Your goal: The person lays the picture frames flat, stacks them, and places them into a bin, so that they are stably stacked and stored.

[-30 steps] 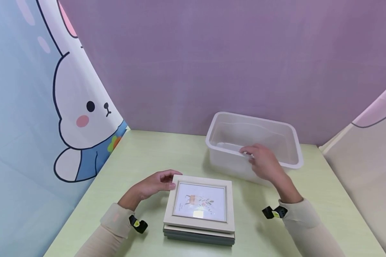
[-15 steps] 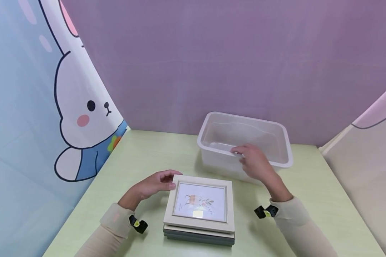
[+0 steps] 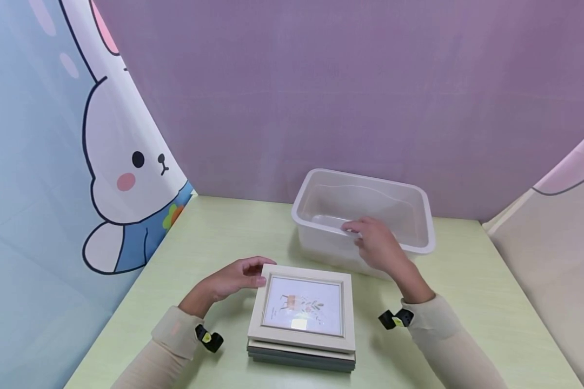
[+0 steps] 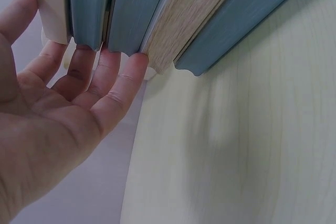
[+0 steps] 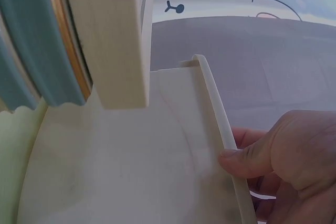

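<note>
A stack of several picture frames (image 3: 302, 305) lies on the table, a cream frame with a deer drawing on top. Blue and wood-toned frame edges (image 4: 173, 24) show below it in the left wrist view. My left hand (image 3: 234, 279) rests against the stack's left side, thumb at the cream frame and fingertips touching the edges underneath. Behind and to the right of the stack stands a white plastic bin (image 3: 316, 229) with nothing visible inside. My right hand (image 3: 378, 243) grips its near rim, the thumb (image 5: 244, 161) outside and the fingers over the inner side.
The pale green table (image 3: 224, 227) runs back to a purple curtain (image 3: 292, 97). A rabbit-print cloth (image 3: 121, 162) hangs at the left, and a pale cloth (image 3: 555, 243) bounds the right side. Both wrists wear small black cameras.
The bin has slid left along the table with my right hand on its rim, and it now stands more directly behind the frames. My left hand and the stack have stayed put.
</note>
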The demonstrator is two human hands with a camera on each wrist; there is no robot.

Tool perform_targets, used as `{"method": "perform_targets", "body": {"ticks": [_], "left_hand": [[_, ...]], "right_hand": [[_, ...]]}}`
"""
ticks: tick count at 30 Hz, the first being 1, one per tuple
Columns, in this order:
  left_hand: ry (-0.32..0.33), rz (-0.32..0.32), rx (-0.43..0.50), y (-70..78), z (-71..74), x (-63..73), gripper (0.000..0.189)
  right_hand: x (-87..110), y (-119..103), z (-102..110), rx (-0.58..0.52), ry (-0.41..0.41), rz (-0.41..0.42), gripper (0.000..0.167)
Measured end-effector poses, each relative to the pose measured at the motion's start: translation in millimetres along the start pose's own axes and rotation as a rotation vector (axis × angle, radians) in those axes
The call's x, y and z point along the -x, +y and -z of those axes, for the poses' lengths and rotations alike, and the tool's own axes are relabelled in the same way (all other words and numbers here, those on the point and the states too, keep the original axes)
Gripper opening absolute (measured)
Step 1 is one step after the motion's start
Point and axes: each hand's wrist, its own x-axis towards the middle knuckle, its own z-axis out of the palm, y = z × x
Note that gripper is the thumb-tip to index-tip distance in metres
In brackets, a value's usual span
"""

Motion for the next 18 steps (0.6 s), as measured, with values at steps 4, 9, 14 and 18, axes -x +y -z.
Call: {"method": "perform_targets", "body": {"ticks": [4, 9, 14, 18], "left_hand": [[-0.003, 0.000, 0.003, 0.7, -0.6, -0.9, 0.050], [-0.011, -0.003, 0.009, 0.1, -0.6, -1.2, 0.050], [-0.011, -0.006, 0.007, -0.4, -1.0, -2.0, 0.050], [-0.016, -0.008, 0.009, -0.7, -1.1, -2.7, 0.049]], "right_hand": [[-2.0, -2.7, -0.2, -0.005, -0.014, -0.008, 0.043], [-4.9, -7.3, -2.4, -0.027, -0.030, -0.027, 0.044], [-7.9, -10.6, -4.2, -0.025, -0.027, -0.008, 0.043], [-10.4, -12.2, -6.0, -0.018, -0.017, 0.020, 0.042]]}}
